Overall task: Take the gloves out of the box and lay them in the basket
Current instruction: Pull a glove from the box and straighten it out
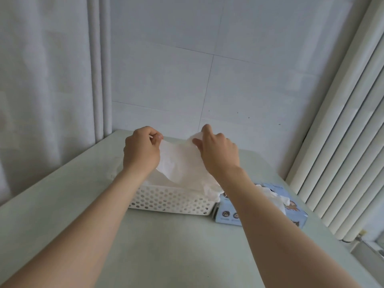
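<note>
No word, brand or number can be read anywhere in the head view; the only printing stands on the pale blue box (228,217). Its front face bears two small round dark emblems side by side, each with a short line of tiny print beneath, too small and blurred to make out. Another dark mark sits on the top face near the left corner, partly hidden; toward the right end of the box there are dark brown patches that look like part of a cartoon drawing, one on the top and one at the lower right corner; what they depict cannot be told.
</note>
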Tool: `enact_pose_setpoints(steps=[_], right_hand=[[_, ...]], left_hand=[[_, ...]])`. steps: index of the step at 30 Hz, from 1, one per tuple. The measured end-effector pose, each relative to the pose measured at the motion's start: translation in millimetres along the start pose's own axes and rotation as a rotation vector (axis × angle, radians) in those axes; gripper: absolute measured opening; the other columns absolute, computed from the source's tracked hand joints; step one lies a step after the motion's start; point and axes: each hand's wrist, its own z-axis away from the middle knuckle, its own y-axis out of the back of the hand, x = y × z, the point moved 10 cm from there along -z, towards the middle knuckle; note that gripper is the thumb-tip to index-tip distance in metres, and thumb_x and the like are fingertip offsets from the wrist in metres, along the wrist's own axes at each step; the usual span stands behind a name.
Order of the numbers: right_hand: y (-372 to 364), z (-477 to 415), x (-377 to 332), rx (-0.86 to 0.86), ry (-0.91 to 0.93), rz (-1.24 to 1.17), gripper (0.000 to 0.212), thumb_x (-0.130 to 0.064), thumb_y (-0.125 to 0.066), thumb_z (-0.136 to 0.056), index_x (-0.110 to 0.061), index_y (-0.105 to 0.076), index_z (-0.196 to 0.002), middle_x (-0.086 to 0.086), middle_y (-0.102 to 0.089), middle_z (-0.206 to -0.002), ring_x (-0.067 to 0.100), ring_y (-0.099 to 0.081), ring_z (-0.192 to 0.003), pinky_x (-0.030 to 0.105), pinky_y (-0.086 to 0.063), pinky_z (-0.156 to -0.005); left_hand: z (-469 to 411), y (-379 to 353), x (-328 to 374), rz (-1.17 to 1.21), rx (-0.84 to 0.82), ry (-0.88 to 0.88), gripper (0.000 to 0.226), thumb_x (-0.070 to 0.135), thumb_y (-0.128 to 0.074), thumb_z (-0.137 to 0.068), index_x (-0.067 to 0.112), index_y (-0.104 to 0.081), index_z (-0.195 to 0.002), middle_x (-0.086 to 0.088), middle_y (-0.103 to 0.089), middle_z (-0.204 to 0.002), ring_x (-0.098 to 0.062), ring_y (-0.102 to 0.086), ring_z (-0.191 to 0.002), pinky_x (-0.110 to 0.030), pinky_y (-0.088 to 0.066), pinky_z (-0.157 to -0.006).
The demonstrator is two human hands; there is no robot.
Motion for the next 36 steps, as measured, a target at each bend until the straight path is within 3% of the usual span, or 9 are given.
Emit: enact_pose_setpoints(steps=[6, 9, 12, 17, 21, 23, 30, 34, 36], right_hand=[[-46.9, -7.5, -3.6, -0.236, -0.063, -0.247, 0.038, -0.037, -0.058, -0.108, -0.016, -0.043, -0.136, 0.007, -0.055, -0.1, 0.034, -0.063, -0.091, 0.045, -0.054, -0.076], [-45.3, -13.3, -3.7, -0.196, 0.001, -0.115, 0.029, -0.03, -0.056, -0.108, -0.02, -0.057, -0.135, 0.01, -0.055, -0.123, 0.034, -0.057, -0.113, 0.04, -0.043, -0.089], [-29.3, -16.9, -8.8, -0.26, 0.056, -0.206, 0.026, -0.032, -0.06, -0.105, -0.026, -0.066, -0.13, 0.007, -0.054, -0.125, 0.03, -0.051, -0.122, 0.038, -0.042, -0.092], [-39.0, 17.0, -14.7, -0.747, 0.145, -0.01, 0.037, -0.049, -0.076, -0.091, -0.035, -0.072, -0.125, -0.008, -0.07, -0.124, 0.019, -0.069, -0.108, 0.039, -0.054, -0.098], [-51.1, 27.8, -3.5, -0.708, 0.074, 0.055, 0.034, -0.028, -0.084, -0.086, -0.026, -0.073, -0.118, 0.003, -0.065, -0.11, 0.021, -0.07, -0.087, 0.046, -0.061, -0.09], [-58.7, 32.3, -3.5, -0.695, 0.053, 0.006, 0.033, -0.006, -0.073, -0.088, -0.023, -0.074, -0.115, 0.005, -0.061, -0.106, 0.024, -0.072, -0.075, 0.041, -0.064, -0.079], [-65.8, 36.0, -7.4, -0.705, 0.084, -0.057, 0.043, 0.0, -0.059, -0.091, -0.025, -0.074, -0.122, 0.003, -0.06, -0.105, 0.022, -0.062, -0.069, 0.035, -0.058, -0.067], [-56.4, 35.7, -0.2, -0.716, 0.118, -0.148, 0.045, -0.005, -0.068, -0.085, -0.035, -0.075, -0.118, -0.004, -0.078, -0.087, 0.017, -0.075, -0.086, 0.032, -0.061, -0.079], [-37.2, 32.3, 8.2, -0.555, 0.083, -0.299, 0.045, 0.001, -0.06, -0.083, -0.03, -0.078, -0.11, -0.003, -0.079, -0.085, 0.013, -0.074, -0.083, 0.031, -0.061, -0.083]], left_hand=[[-8.7, -4.0, -18.7, -0.43, -0.144, 0.051, 0.025, 0.005, -0.054, -0.099, 0.024, -0.07, -0.101, -0.008, -0.066, -0.114, -0.036, -0.063, -0.097, -0.038, -0.046, -0.075], [-4.3, -6.4, -11.2, -0.699, -0.2, -0.016, 0.016, 0.022, -0.061, -0.104, 0.02, -0.065, -0.119, -0.011, -0.06, -0.127, -0.038, -0.052, -0.118, -0.043, -0.045, -0.085], [-1.4, -24.1, 8.1, -0.82, -0.334, -0.218, 0.021, 0.032, -0.064, -0.102, 0.029, -0.064, -0.123, -0.004, -0.048, -0.128, -0.034, -0.038, -0.126, -0.044, -0.038, -0.101], [26.7, -56.5, 23.4, -0.536, -0.789, -0.19, 0.034, 0.046, -0.068, -0.097, 0.04, -0.06, -0.13, 0.006, -0.049, -0.122, -0.022, -0.05, -0.122, -0.039, -0.044, -0.103], [51.7, -79.5, 14.7, -0.663, -0.98, -0.14, 0.06, 0.059, -0.062, -0.096, 0.044, -0.043, -0.151, 0.003, -0.046, -0.147, -0.02, -0.054, -0.119, -0.034, -0.044, -0.1], [57.7, -84.2, 8.3, -0.691, -1.029, -0.096, 0.065, 0.059, -0.061, -0.098, 0.041, -0.038, -0.156, 0.002, -0.042, -0.156, -0.022, -0.054, -0.13, -0.033, -0.042, -0.101], [59.3, -84.0, 15.5, -0.724, -1.032, -0.103, 0.059, 0.053, -0.064, -0.098, 0.027, -0.053, -0.15, 0.004, -0.057, -0.149, -0.021, -0.059, -0.129, -0.037, -0.047, -0.109], [46.5, -80.4, 46.6, -0.648, -0.778, -0.242, 0.024, 0.029, -0.057, -0.1, 0.022, -0.076, -0.113, -0.003, -0.072, -0.115, -0.025, -0.068, -0.101, -0.043, -0.058, -0.092], [48.5, -78.8, 66.1, -0.602, -0.616, -0.298, 0.023, 0.018, -0.053, -0.097, 0.021, -0.075, -0.104, -0.004, -0.071, -0.103, -0.026, -0.067, -0.09, -0.042, -0.059, -0.082]])
